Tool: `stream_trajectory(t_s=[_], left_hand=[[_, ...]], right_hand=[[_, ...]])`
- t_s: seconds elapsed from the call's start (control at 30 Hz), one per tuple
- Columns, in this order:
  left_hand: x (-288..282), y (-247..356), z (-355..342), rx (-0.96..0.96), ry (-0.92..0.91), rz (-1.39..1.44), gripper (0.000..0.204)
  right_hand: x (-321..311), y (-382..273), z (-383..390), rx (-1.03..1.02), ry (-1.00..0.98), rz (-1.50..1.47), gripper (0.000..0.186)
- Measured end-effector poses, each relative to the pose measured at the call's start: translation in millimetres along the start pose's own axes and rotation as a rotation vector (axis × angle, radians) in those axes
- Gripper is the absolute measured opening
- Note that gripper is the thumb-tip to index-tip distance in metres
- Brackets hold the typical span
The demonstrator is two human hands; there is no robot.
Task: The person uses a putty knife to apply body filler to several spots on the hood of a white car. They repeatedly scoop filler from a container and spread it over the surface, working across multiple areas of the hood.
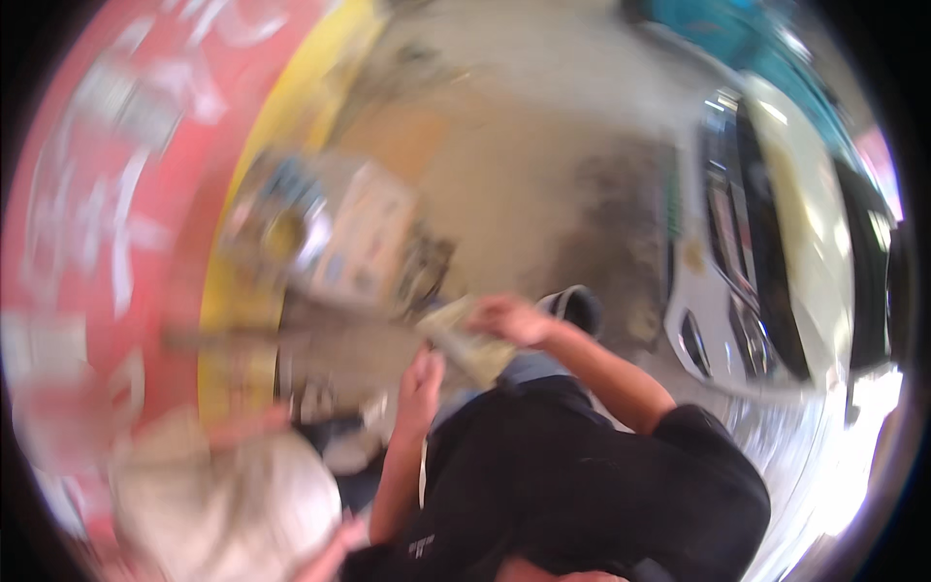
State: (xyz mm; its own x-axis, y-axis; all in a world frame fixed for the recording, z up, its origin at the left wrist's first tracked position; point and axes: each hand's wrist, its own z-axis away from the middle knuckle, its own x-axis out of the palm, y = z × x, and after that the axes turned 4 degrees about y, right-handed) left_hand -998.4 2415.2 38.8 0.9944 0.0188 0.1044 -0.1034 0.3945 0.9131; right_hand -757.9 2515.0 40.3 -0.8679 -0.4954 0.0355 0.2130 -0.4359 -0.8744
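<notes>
Head cam's pretty blurry, but the flat, pale yellow-green sheet-like thing (466, 341) (material's unclear) sits just below centre, 6 o'clock, between both hands. I'd steady one edge and go light so it doesn't buckle. Bare right hand (509, 320) reaches over its 2 o'clock side, forearm from 4; bare left hand (423, 380) looks curled at 8. Can't tell if either's actually gripping it.

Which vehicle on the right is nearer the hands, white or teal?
The white vehicle: it stands closer to the right hand, while the teal vehicle sits farther off, at the upper right.
</notes>
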Motion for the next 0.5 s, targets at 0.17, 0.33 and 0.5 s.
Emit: stream_trajectory(t_s=[0.17,0.33,0.5], left_hand=[[26.6,19.9,-48.4,0.053,0.28,-0.062,0.039],[49.6,25.4,-120.5,0.713,0.296,-0.762,0.04],[92.3,71.6,-149.3,0.59,0.283,-0.789,0.033]], right_hand=[[-31.2,-40.6,-52.3,-0.239,0.154,0.239,0.025],[-47.4,-50.1,-20.4,-1.125,0.541,0.465,0.022],[-103.8,-41.9,-51.6,-0.939,0.934,0.567,0.031]])
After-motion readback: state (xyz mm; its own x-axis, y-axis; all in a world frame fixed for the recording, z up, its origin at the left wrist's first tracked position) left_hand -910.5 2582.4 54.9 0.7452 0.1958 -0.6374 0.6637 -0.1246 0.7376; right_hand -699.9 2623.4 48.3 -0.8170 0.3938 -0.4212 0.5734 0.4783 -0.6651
